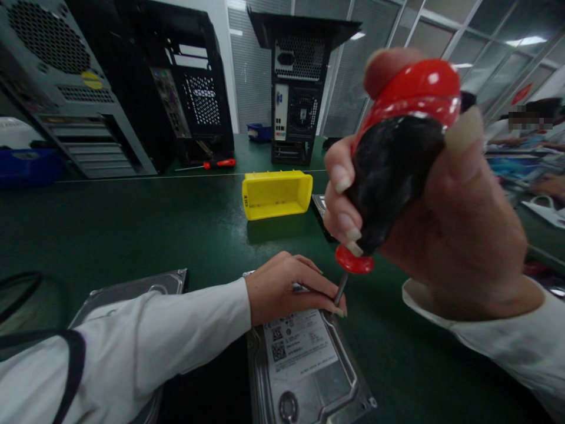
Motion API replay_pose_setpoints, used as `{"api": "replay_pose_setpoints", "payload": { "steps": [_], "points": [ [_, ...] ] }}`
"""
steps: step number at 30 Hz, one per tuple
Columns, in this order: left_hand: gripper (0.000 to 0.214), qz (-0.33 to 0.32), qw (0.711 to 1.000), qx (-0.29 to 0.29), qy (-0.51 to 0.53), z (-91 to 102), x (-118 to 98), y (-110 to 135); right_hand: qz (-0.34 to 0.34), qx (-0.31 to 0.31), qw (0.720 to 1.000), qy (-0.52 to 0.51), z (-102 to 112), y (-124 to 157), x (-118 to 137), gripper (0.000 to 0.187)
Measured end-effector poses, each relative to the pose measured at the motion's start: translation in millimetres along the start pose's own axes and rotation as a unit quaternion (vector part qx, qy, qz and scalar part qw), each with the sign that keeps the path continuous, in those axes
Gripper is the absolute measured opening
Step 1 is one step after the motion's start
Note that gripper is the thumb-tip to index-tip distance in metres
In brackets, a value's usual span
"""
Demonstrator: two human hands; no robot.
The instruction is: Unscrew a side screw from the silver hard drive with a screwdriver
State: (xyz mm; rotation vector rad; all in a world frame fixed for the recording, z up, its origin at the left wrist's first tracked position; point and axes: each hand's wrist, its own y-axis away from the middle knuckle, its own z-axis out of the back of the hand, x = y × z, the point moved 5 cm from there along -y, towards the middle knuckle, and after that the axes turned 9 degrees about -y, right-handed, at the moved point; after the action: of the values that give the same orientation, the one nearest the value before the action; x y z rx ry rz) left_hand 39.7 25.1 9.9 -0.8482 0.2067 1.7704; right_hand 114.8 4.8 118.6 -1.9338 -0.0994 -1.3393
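Observation:
My right hand is wrapped round the red and black handle of a screwdriver, close to the camera. Its thin metal shaft slants down to the edge of a hard drive, which lies label up on the bench. My left hand rests over the drive's far part, with thumb and fingertips pinched about the lower shaft. The screwdriver's tip and whatever it touches are hidden by those fingers. A second hard drive lies to the left, partly under my left sleeve.
A yellow bin sits mid-bench, with another hard drive beside it, partly behind my right hand. Computer cases stand along the back. A second red-handled screwdriver lies before them. A black cord crosses my left sleeve. People are at the far right.

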Motion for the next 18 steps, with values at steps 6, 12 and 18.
{"api": "replay_pose_setpoints", "payload": {
  "steps": [6, 12, 18],
  "points": [
    [0.018, 0.001, 1.000, 0.002, -0.012, -0.4, 0.1, 0.6, 0.013, 0.000, 1.000, 0.012, -0.8, -3.8, 0.8, 0.055],
    [0.015, 0.002, 1.000, -0.013, -0.016, 1.5, -2.3, 0.6, 0.002, 0.036, 0.999, 0.020, 0.4, -5.3, 1.6, 0.047],
    [0.018, 0.003, 1.000, -0.017, 0.006, 3.1, -5.2, -0.2, 0.005, 0.017, 1.000, -0.001, 0.7, 0.8, 2.9, 0.045]
  ]
}}
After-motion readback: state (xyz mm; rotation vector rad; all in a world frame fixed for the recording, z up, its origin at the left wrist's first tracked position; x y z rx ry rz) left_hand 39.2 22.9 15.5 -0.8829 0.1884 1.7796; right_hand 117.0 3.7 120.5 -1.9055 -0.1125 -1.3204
